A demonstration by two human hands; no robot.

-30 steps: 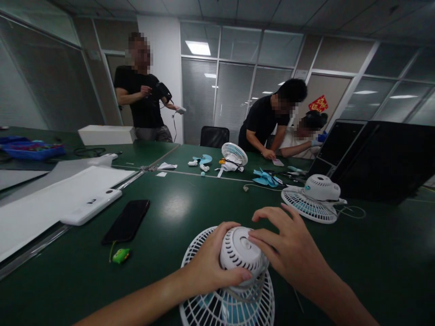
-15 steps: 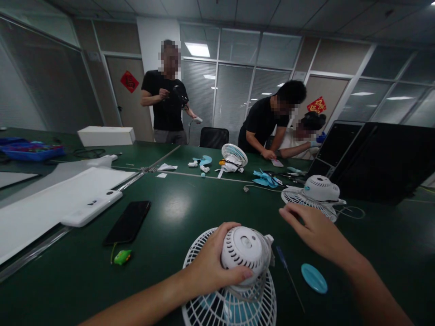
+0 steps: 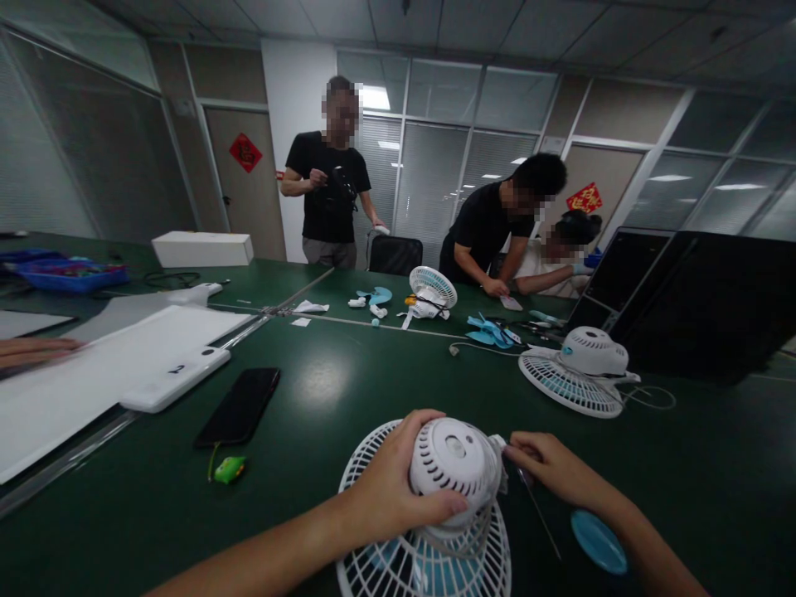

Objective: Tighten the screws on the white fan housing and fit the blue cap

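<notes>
A white electric fan [image 3: 457,464] lies with its grille down on the green table. My left hand [image 3: 398,481] is wrapped round its motor housing, thumb in front. Pale blue blades show through the grille, and a cord is bunched at the housing's side. Just right of the fan, my right hand [image 3: 547,464] has its fingers closed at the handle end of a screwdriver [image 3: 542,516]. The screwdriver's thin shaft points toward me, and its handle is mostly covered by the fingers. A blue oval cap [image 3: 598,541] sits beside my right forearm.
A second fan [image 3: 588,356] lies to the right, before a black computer case [image 3: 628,274]. Another small fan [image 3: 429,292] and blue blades [image 3: 491,330] are further back. A phone [image 3: 240,406] lies left. Another person's hand [image 3: 37,350] rests on white sheets. Several people are across the table.
My right hand has come down and toward me from near the second fan to the screwdriver handle. My left hand stays on the fan. Another person's hand has appeared at the left edge.
</notes>
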